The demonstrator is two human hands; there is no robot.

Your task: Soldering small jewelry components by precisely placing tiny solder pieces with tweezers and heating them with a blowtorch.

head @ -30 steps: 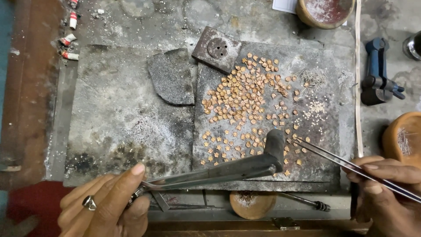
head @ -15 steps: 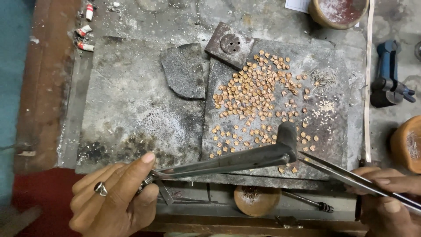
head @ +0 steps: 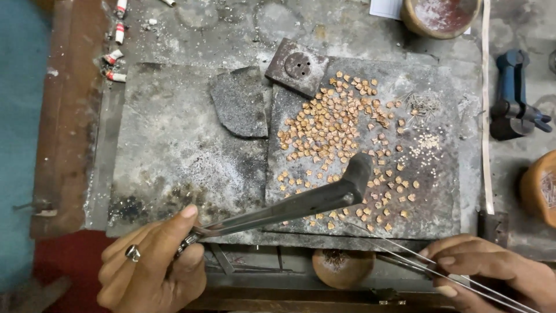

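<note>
My left hand, with a ring on one finger, grips a dark metal torch whose bent nozzle hangs over many small copper-coloured pieces spread on a grey slab. My right hand at the lower right pinches long thin tweezers whose tips reach toward the lower edge of the pieces, close under the nozzle. A small heap of thin wire bits and a patch of tiny pale beads lie at the slab's right side.
A square metal block with holes and a dark curved slab piece lie at the top. A round clay bowl, a blue tool, another brown pot, a round wooden knob and several small red-and-white stubs surround the slab.
The view has shifted so the slab sits lower and more to the right. The tweezers have drawn back toward the lower right, away from the nozzle. The torch stays over the pieces.
</note>
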